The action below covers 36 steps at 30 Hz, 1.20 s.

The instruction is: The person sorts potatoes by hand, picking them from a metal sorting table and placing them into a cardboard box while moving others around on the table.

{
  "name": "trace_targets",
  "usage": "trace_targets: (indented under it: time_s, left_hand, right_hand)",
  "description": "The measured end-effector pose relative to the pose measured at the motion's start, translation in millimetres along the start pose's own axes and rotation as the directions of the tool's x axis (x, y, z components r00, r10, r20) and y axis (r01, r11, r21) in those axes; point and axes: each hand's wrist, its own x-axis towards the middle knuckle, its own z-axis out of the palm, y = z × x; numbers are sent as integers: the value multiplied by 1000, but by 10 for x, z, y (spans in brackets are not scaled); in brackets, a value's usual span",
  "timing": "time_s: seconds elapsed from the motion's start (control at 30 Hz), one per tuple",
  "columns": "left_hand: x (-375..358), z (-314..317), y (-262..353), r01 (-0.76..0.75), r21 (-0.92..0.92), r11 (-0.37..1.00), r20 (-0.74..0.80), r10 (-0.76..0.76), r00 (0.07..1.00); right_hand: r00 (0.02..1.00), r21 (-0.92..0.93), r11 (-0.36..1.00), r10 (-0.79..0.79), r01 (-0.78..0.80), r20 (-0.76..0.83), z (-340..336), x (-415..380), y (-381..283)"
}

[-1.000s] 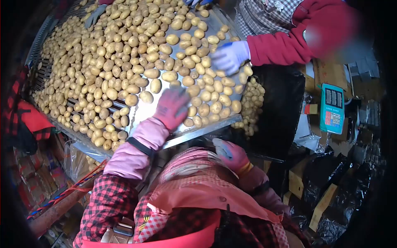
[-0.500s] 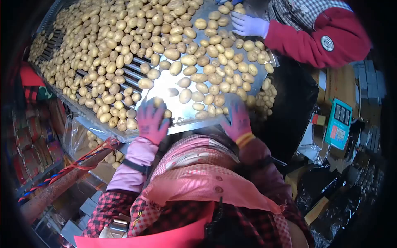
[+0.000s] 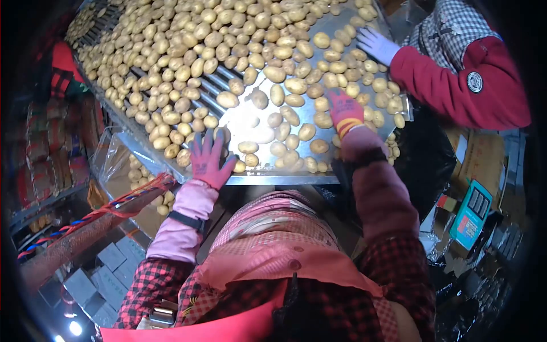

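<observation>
Many potatoes (image 3: 274,74) lie on a metal sorting table (image 3: 285,179), thick at the far left and looser toward the right. My left hand (image 3: 208,161), in a pink and grey glove, is spread open at the near edge beside a few potatoes. My right hand (image 3: 345,111), gloved the same with a yellow band at the wrist, reaches over the right part of the table among potatoes. Its fingers point forward and down, partly foreshortened, and look apart, with no potato visibly gripped.
Across the table at right, a co-worker's gloved hand (image 3: 378,45) rests near potatoes, below a red sleeve (image 3: 456,85). Slatted bars (image 3: 213,91) show between potatoes. A rope-wrapped rail (image 3: 102,228) stands at left. A teal scale-like device (image 3: 472,214) and cardboard lie at right.
My right hand has moved forward and right, from the near edge to among the potatoes. My left hand stays near the edge, fingers spread wider. The camera view has shifted; the co-worker's hand has shifted too.
</observation>
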Motion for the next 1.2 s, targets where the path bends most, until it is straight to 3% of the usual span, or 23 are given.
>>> trace_targets:
  time_s: [0.1, 0.17, 0.2, 0.23, 0.27, 0.33, 0.4, 0.47, 0.53, 0.57, 0.67, 0.7, 0.73, 0.8, 0.87, 0.9, 0.93, 0.97, 1.0, 1.07, 1.13, 1.17, 1.2]
  left_hand:
    - [172, -95, 92, -142, -57, 988, -173, 130, 976]
    - [258, -221, 229, -175, -378, 909, -239, 87, 967]
    - [285, -228, 302, -195, -527, 828, -272, 53, 961]
    - [239, -170, 400, 48, -878, 477, -13, -124, 992]
    - [298, -244, 470, 315, -949, 12, 314, -42, 948]
    - [333, -218, 747, 468, -624, -626, 557, 63, 828]
    - [382, -88, 754, 563, -482, -672, 459, 354, 815]
    - [324, -192, 710, 579, -521, -627, 485, 341, 806]
    - [106, -109, 429, 593, -589, -550, 497, 332, 802]
    - [7, -194, 362, 574, -607, -550, 533, 254, 807]
    - [-376, 38, -76, 547, -603, -580, 566, 171, 806]
    - [-459, -12, -150, 546, -567, -617, 577, 176, 797]
    - [-554, -67, -197, 538, -529, -656, 585, 177, 792]
    - [-759, -14, -195, 493, -488, -720, 594, 140, 793]
    - [-886, 145, -223, 456, -498, -738, 595, 92, 799]
    - [-871, 137, -157, 448, -492, -747, 591, 91, 801]
    - [-861, 87, -111, 457, -502, -735, 586, 100, 804]
    - [-859, 24, -68, 464, -512, -723, 581, 107, 807]
    - [-879, -10, -52, 471, -524, -710, 573, 115, 811]
    - [-923, -16, -91, 479, -575, -664, 519, 158, 840]
    - [-1024, -5, -108, 478, -537, -695, 521, 172, 836]
    - [-1077, 48, -115, 469, -553, -689, 549, 123, 827]
    - [-1136, 47, -153, 488, -570, -661, 559, 123, 820]
  right_hand:
    - [997, 5, 997, 74, -74, 21, 59, 183, 70]
    - [989, -49, 994, 101, -96, 109, -253, 100, -42]
    - [987, 92, 984, 149, -154, 56, -190, 59, -19]
    - [979, 233, 952, 203, -198, 6, -79, 7, 41]
    - [965, 372, 901, 257, -222, -45, -114, -22, 34]
    - [980, 657, 749, -184, 89, 76, -98, -220, -207]
    - [938, 617, 730, -346, 294, -37, -109, -244, -357]
    - [891, 177, 900, -335, 399, -307, -172, 147, -453]
    - [895, -53, 902, -431, 428, -114, -233, 468, -606]
    - [929, -94, 925, -362, 368, 75, -404, 523, -751]
    - [944, -1, 952, -303, 306, 129, -576, 672, -811]
    - [938, 70, 935, -346, 348, -32, -484, 630, -690]
    - [961, 482, 832, -259, 274, -100, -413, 575, -637]
    - [995, 979, 184, -69, 84, -72, -296, 396, -614]
    - [980, 981, 169, -193, 92, -59, -272, 51, -877]
    - [893, 759, 473, -290, 447, -345, -234, -142, -1069]
    - [907, 475, 786, -416, 397, -69, -503, -371, -1407]
    - [890, 69, 920, -392, 387, 231, -763, -539, -1659]
    - [850, -219, 821, -503, 527, 157, -336, -513, -1721]
    - [910, -317, 854, -373, 413, 182, -224, -441, -1947]
    - [772, -487, 604, -420, 630, 477, -552, -412, -2008]
    - [752, -519, 544, -478, 659, 454, -560, -467, -1997]
    - [848, -404, 752, -401, 521, 347, -495, -453, -2004]
